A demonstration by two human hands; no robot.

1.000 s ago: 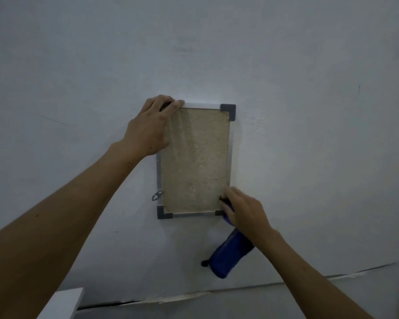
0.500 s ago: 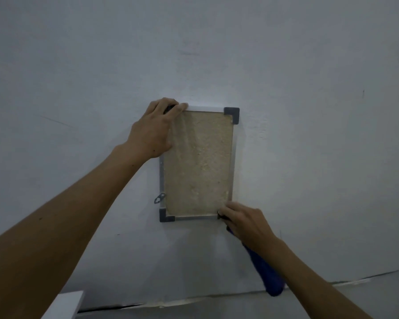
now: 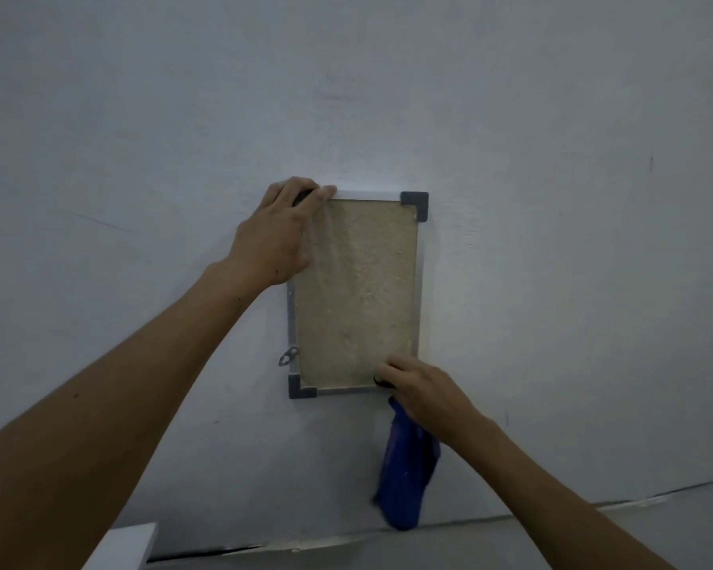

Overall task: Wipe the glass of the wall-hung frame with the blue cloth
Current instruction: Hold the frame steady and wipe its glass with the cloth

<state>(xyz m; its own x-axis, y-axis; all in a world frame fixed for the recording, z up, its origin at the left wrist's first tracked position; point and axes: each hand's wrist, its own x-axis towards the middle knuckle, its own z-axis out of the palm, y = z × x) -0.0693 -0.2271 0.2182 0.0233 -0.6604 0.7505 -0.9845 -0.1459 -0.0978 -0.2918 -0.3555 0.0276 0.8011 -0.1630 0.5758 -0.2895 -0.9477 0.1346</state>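
Observation:
A small frame with silver rails, dark corner caps and a beige speckled panel behind glass hangs upright on the white wall. My left hand grips its top left corner, fingers curled over the top edge. My right hand grips the bottom right corner, covering that corner cap. The blue cloth hangs down from under my right hand, against the wall below the frame.
A small metal hanger tab sticks out from the frame's lower left side. A white ledge corner shows at bottom left. A dark seam runs along the wall's base.
The blue cloth has swung under my right hand, from the left to the right and back to hanging nearly straight down. Both hands stay on their frame corners.

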